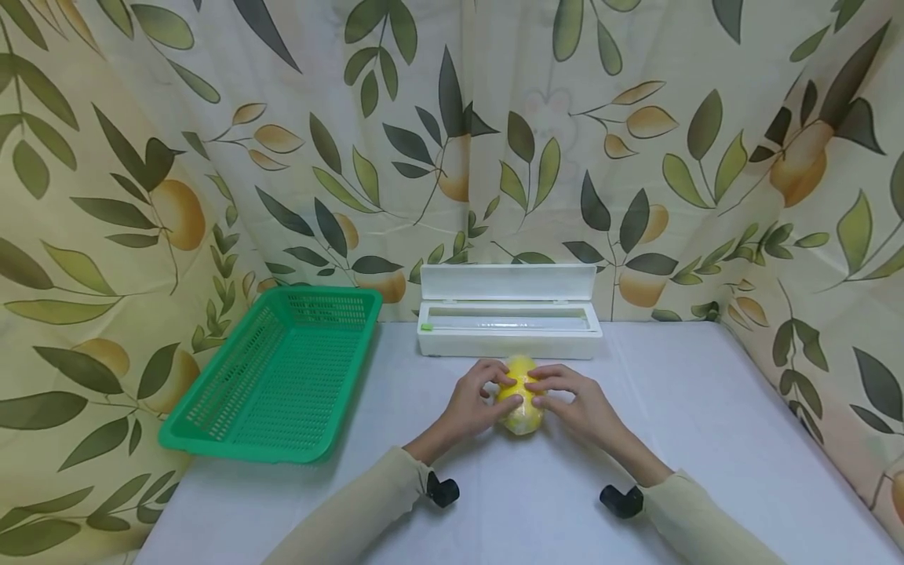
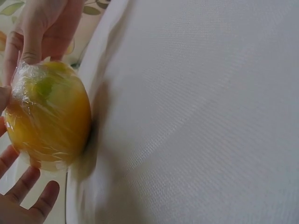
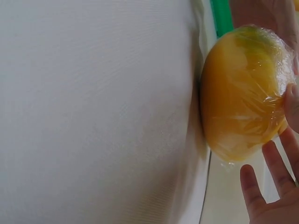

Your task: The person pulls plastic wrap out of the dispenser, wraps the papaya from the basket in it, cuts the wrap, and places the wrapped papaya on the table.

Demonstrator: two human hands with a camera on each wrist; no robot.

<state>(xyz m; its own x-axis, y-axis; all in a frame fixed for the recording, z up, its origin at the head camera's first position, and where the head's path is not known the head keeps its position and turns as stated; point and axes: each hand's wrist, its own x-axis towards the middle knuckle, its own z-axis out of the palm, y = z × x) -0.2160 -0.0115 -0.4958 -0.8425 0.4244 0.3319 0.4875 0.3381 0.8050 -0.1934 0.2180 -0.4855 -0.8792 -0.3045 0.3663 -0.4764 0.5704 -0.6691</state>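
Note:
An oval yellow mango [image 1: 521, 396] with a green patch lies on the white cloth, wrapped in clear cling film. Wrinkles and glossy creases of the film show on its upper side in the left wrist view. My left hand [image 1: 469, 404] holds it from the left, thumb and fingertips curled on the film. From the right, my right hand [image 1: 579, 402] grips it the same way, its thumb close to the left thumb. In the right wrist view, the outer fingers [image 3: 252, 186] of the right hand are spread off the fruit.
Just behind the hands stands a white cling film dispenser [image 1: 508, 345], lid raised, with a film roll [image 1: 508, 322] inside and a small green tab at its left. A green plastic basket [image 1: 339, 392] stands at the left. Leaf-patterned curtain surrounds the table.

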